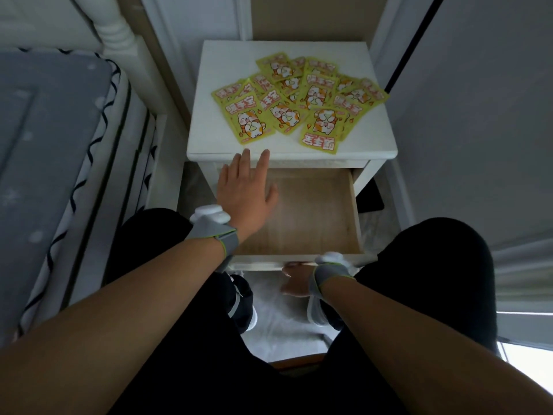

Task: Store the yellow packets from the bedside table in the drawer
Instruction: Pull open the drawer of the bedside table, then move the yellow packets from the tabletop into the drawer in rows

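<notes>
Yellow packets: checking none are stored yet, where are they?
All the yellow packets lie overlapping on top of the bedside table, beyond the open, empty drawer.

The right hand (pixel 294 280) sits under the front of the drawer (pixel 311 211), so its fingers are hidden and its grip cannot be told. The left hand (pixel 244 187) covers the drawer's back left corner. Among the overlapping yellow packets (pixel 299 97), many are partly covered, and their print is too small to read.

Home bedroom: bed (pixel 45 151) beside white bedside table (pixel 227 70).
</notes>
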`<state>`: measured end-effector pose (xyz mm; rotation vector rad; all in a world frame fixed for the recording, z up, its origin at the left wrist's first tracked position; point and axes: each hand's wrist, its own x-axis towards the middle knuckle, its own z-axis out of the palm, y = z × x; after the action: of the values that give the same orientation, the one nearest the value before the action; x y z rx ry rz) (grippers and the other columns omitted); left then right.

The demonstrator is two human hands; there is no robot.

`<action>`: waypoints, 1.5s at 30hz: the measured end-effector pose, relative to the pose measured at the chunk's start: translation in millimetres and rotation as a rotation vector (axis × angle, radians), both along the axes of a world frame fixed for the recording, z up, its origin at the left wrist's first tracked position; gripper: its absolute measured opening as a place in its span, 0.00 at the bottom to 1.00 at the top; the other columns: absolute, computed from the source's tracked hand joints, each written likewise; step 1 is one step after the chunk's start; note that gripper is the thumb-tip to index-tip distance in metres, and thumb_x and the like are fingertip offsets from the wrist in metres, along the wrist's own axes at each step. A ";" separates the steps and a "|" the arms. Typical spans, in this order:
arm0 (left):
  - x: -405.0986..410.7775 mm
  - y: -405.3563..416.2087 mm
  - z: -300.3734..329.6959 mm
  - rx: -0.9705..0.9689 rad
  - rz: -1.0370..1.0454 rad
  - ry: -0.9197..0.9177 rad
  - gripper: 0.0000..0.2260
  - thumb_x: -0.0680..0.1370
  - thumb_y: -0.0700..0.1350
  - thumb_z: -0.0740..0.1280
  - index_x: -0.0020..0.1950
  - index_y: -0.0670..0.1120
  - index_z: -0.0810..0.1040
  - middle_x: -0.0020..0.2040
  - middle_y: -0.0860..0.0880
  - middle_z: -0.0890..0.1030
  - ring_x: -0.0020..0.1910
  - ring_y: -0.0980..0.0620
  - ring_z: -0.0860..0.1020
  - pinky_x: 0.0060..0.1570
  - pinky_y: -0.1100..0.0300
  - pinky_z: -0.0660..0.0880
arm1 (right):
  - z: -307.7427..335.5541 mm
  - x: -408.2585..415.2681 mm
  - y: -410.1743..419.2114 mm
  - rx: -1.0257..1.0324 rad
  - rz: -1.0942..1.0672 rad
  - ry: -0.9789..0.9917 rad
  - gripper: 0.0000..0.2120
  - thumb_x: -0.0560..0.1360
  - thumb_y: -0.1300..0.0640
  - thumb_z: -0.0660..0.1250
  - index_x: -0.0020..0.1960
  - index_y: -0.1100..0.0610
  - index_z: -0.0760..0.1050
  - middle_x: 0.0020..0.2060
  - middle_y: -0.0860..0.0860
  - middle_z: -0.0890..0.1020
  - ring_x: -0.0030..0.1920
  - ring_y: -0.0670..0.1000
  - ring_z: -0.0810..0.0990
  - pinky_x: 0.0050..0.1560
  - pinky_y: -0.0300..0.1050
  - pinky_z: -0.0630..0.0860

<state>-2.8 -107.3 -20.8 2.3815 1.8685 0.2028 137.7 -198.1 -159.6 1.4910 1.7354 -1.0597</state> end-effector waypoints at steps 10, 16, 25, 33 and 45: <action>-6.8 -18.3 5.6 -0.018 0.006 -0.005 0.31 0.80 0.57 0.55 0.81 0.52 0.50 0.80 0.40 0.56 0.78 0.40 0.55 0.76 0.44 0.52 | 22.8 -2.8 2.8 -0.011 0.037 -0.048 0.34 0.78 0.40 0.60 0.77 0.57 0.63 0.77 0.56 0.63 0.76 0.58 0.63 0.75 0.53 0.61; -3.4 -28.3 19.0 0.023 0.000 -0.025 0.31 0.79 0.56 0.58 0.80 0.52 0.52 0.79 0.40 0.58 0.77 0.39 0.57 0.75 0.45 0.54 | 53.6 3.7 9.6 -0.059 0.008 0.037 0.28 0.81 0.43 0.55 0.72 0.61 0.70 0.72 0.58 0.72 0.70 0.59 0.72 0.70 0.52 0.69; -4.3 -10.8 28.4 0.021 -0.015 0.008 0.33 0.78 0.55 0.61 0.80 0.52 0.52 0.79 0.40 0.57 0.77 0.39 0.57 0.75 0.44 0.56 | 132.7 31.3 77.0 0.291 -0.456 0.287 0.16 0.79 0.53 0.61 0.42 0.63 0.81 0.36 0.56 0.83 0.36 0.56 0.82 0.41 0.47 0.79; 3.8 60.3 19.7 0.059 -0.010 -0.002 0.31 0.78 0.56 0.60 0.80 0.52 0.55 0.79 0.39 0.59 0.76 0.38 0.59 0.74 0.42 0.57 | 168.6 61.3 167.5 0.790 -0.298 0.121 0.15 0.77 0.49 0.59 0.59 0.53 0.77 0.58 0.55 0.77 0.58 0.60 0.75 0.56 0.53 0.74; 4.9 134.6 -26.1 -0.040 0.054 -0.042 0.31 0.81 0.62 0.52 0.81 0.51 0.52 0.81 0.41 0.52 0.79 0.40 0.50 0.75 0.38 0.52 | 120.3 75.1 188.6 0.952 -0.231 0.001 0.38 0.72 0.34 0.52 0.76 0.55 0.60 0.78 0.56 0.59 0.79 0.59 0.53 0.77 0.60 0.52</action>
<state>2.2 27.3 -46.9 2.2842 1.9015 0.2162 212.9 -9.6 -39.3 2.2754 2.2424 -0.2813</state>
